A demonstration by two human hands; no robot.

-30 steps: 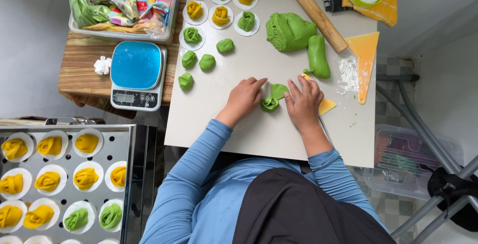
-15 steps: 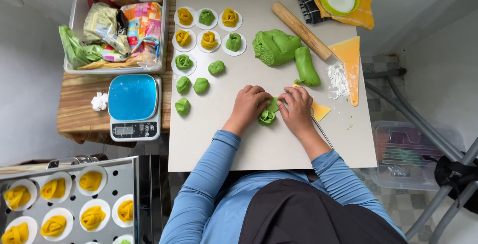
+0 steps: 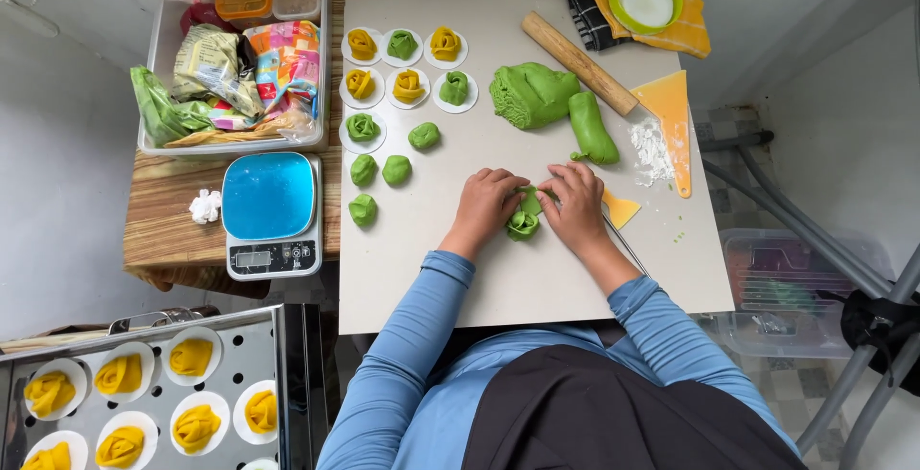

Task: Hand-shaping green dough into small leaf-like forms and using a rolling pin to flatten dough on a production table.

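Pinching a green dough rose (image 3: 523,224), left hand (image 3: 487,202) and right hand (image 3: 573,204) clamp it.

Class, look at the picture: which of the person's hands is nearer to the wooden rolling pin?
The right hand. It lies below the rolling pin, just under its lower end. The left hand sits further off, on the other side of the green dough piece.

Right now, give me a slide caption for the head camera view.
Both hands, left hand and right hand, shape a green dough rose on a pale work board.

board (image 3: 537,269): smooth matt | rolling pin (image 3: 580,64): wood | steamer tray (image 3: 153,336): shiny perforated metal
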